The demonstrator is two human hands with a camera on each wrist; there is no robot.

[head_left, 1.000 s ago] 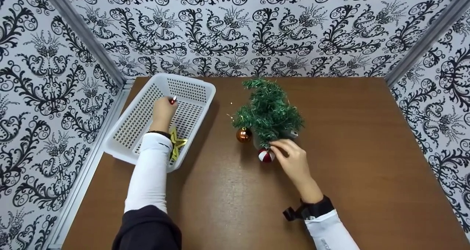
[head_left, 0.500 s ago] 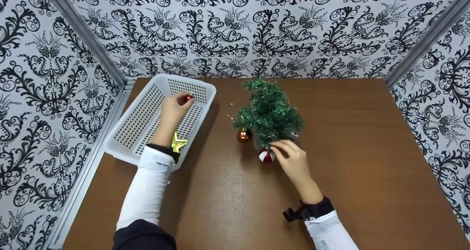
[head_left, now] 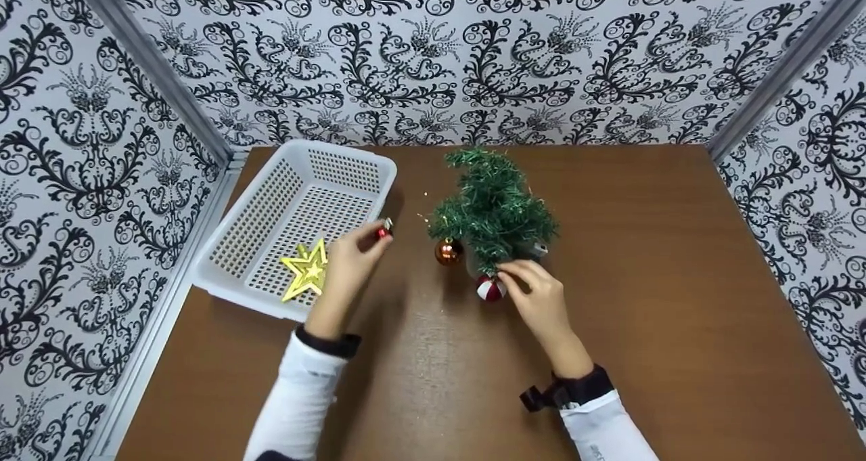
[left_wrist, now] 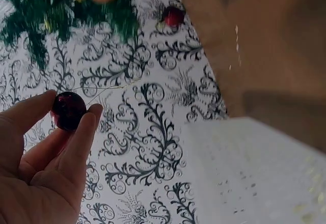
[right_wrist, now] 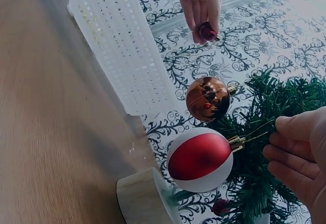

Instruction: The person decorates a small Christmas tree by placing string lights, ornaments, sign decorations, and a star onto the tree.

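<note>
My left hand [head_left: 346,268] pinches a small dark red bauble [left_wrist: 70,111] between its fingertips, beside the basket's right rim in the head view. A thin golden loop trails from that bauble in the left wrist view. At the front of a small green tinsel Christmas tree [head_left: 497,207], my right hand [head_left: 541,305] pinches the thread of a red-and-white bauble [right_wrist: 199,160], which hangs below a branch. An orange-copper bauble [head_left: 448,252] hangs to its left. The right wrist view shows another small red bauble [right_wrist: 220,207], partly hidden low among the branches.
On the left of the brown table [head_left: 643,244] stands a white perforated basket [head_left: 237,298], with a gold star [head_left: 308,271] inside. The tree has a pale round base [right_wrist: 142,196]. Patterned walls [head_left: 433,55] enclose the back and sides.
My left hand has lifted the small red bauble out of the basket and carried it right towards the tree, uncovering the gold star. The right hand has stayed at the red-and-white bauble.
</note>
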